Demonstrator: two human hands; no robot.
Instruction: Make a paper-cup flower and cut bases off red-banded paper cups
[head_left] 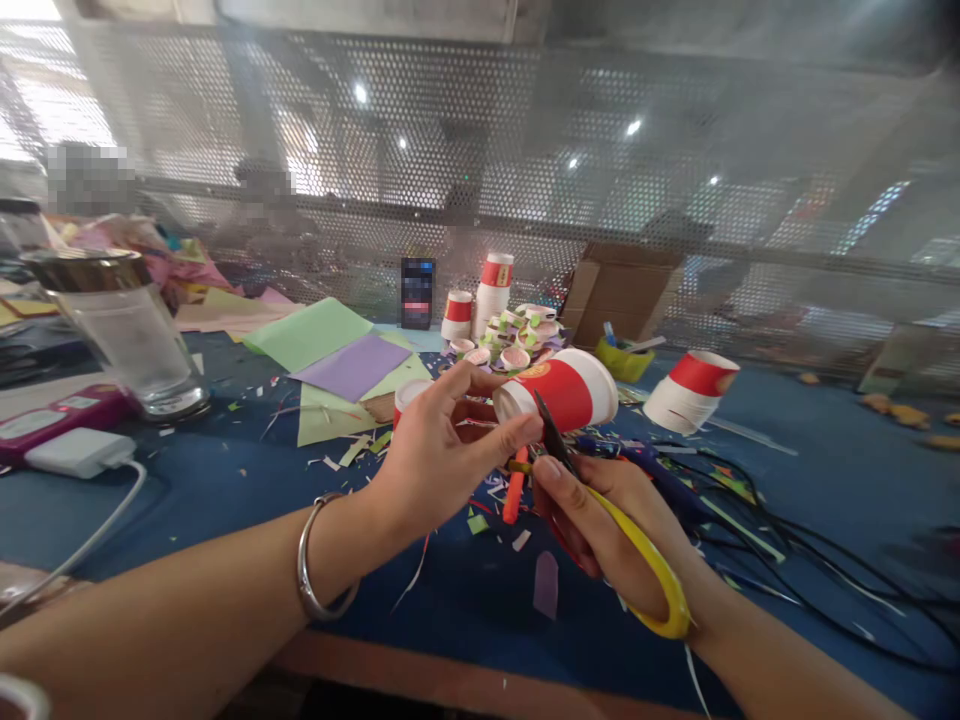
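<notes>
My left hand (442, 455) is closed around the near end of a red and white paper cup (574, 392), which lies tilted on its side in the air. A pair of scissors (637, 545) with yellow handles is in my right hand (622, 510), its dark blades against the cup's side near my left thumb. Whether the blades have cut into the cup I cannot tell. Behind my left hand stands another paper cup (411, 392), partly hidden. Below the cup an orange stick-like piece (514, 487) and a purple paper piece (546, 584) lie among paper scraps.
Stacked paper cups (493, 290) and small cut cup pieces (525, 330) stand at the back. Right are more nested cups (690, 390), a yellow-green holder (624, 362) and black cables (810, 560). Coloured paper sheets (311, 335), a glass jar (131, 335) and a power strip (71, 420) lie left.
</notes>
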